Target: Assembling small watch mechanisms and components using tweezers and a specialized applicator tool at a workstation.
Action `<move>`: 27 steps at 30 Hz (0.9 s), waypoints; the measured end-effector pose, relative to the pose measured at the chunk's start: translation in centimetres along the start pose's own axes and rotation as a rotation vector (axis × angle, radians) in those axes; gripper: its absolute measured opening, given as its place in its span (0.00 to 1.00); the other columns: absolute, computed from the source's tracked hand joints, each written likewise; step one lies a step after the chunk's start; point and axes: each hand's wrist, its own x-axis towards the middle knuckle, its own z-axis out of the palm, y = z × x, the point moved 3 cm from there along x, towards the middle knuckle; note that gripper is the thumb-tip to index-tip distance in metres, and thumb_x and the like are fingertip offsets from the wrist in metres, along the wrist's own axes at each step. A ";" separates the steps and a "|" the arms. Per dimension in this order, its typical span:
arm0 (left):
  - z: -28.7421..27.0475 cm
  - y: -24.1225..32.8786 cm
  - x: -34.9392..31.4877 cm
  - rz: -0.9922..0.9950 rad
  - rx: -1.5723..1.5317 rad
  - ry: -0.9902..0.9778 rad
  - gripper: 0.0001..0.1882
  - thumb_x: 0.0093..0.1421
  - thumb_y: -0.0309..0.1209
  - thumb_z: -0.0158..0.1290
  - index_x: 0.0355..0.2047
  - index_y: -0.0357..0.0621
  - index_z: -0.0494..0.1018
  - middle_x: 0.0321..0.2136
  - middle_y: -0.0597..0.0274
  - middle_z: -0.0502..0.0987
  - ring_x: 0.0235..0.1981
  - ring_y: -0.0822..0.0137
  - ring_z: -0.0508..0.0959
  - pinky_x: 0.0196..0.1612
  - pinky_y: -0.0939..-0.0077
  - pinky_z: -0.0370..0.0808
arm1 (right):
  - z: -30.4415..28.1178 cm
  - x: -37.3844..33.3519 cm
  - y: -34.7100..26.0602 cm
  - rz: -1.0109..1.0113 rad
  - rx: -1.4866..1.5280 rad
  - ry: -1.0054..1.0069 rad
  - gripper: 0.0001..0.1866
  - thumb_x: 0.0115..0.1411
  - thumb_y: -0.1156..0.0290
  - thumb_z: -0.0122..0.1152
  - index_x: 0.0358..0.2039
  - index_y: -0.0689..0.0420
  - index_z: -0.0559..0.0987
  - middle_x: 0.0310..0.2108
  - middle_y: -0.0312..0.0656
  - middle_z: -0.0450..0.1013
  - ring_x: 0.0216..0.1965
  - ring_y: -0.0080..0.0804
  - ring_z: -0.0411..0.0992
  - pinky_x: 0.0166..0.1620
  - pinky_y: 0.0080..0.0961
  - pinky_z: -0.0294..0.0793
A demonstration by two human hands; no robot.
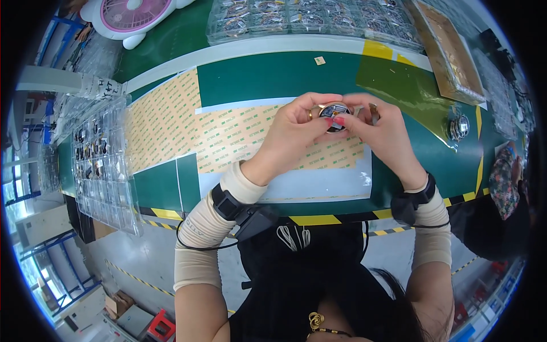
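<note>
Necklace (pixel 315 322) closest; left hand (pixel 295 124) and right hand (pixel 385 130) pinch round part (pixel 335 110) between them, above tan sheet's (pixel 228 139) right half, neither hand nearer.

Far left, up top, I caught a white fan (pixel 135 11) with a pink grille, and near it another person's hand (pixel 84 32)! Across on the right, from my remote post, I had a long, open cardboard box (pixel 440 34), and below it a co-worker's floral sleeve (pixel 503 185). Down low, yellow-and-black tape (pixel 139 278) slanted over the grey floor (pixel 154 251). And there, bottom left, a red stool (pixel 162 327) stood right beside a grey cabinet (pixel 135 324), brown cartons (pixel 118 303) close by, blue metal bars (pixel 51 240) further out!
</note>
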 end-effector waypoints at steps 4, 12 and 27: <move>0.4 -0.1 -0.2 -0.126 -0.234 -0.146 0.16 0.62 0.25 0.39 0.50 0.34 0.62 0.46 0.50 0.68 0.47 0.62 0.71 0.51 0.64 0.70 | -0.7 -0.2 1.5 0.166 0.046 -0.167 0.09 0.50 0.79 0.60 0.34 0.59 0.75 0.19 0.30 0.64 0.22 0.10 0.60 0.24 0.08 0.57; -0.5 -0.8 -0.3 -0.097 -0.184 -0.143 0.19 0.61 0.25 0.43 0.52 0.31 0.61 0.49 0.50 0.67 0.50 0.62 0.69 0.52 0.70 0.68 | -0.2 -0.3 1.2 -0.161 0.152 -0.072 0.08 0.48 0.79 0.61 0.30 0.61 0.73 0.22 0.31 0.67 0.22 0.15 0.62 0.25 0.15 0.62; 0.0 -1.8 0.0 -0.025 -0.104 0.098 0.20 0.63 0.32 0.42 0.53 0.35 0.61 0.49 0.54 0.68 0.46 0.64 0.72 0.50 0.71 0.69 | -0.2 -0.5 1.7 -0.443 -0.234 0.136 0.12 0.40 0.76 0.65 0.28 0.57 0.73 0.28 0.39 0.72 0.23 0.33 0.71 0.22 0.23 0.69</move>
